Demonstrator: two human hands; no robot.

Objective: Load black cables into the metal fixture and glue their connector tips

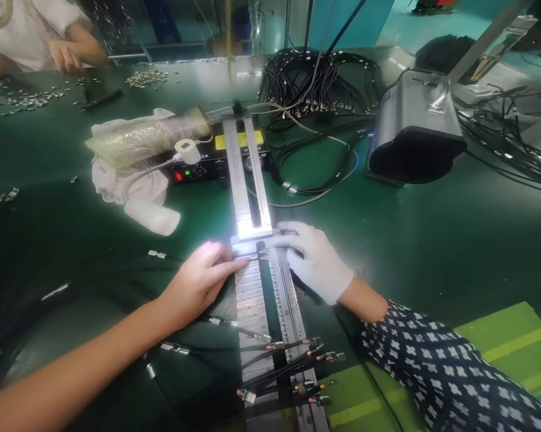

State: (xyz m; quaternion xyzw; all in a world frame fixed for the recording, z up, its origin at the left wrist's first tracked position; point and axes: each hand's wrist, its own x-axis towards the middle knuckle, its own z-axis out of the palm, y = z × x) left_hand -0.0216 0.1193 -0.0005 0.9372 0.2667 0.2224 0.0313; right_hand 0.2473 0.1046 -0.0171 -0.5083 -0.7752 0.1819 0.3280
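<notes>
A long slotted metal jig (252, 294) runs away from me down the middle of the table. My bare left hand (207, 270) is at its left side, thumb and forefinger pinched on a thin black cable. The cable's stripped end (264, 255) with small coloured wires lies across the slot, under a bright light. My right hand (318, 261), in a white glove, rests at the jig's right rail with its fingers stretched out and touching the metal near the light. Several black cables with metal connectors (277, 346) lie across the near part of the jig.
Behind the jig stands a black control box (207, 171) with lit indicators, beside a white cloth (135, 180). A grey machine (414, 126) is at the right, a bundle of black cables (306, 78) at the back. Across the table is another person's hand (67, 55).
</notes>
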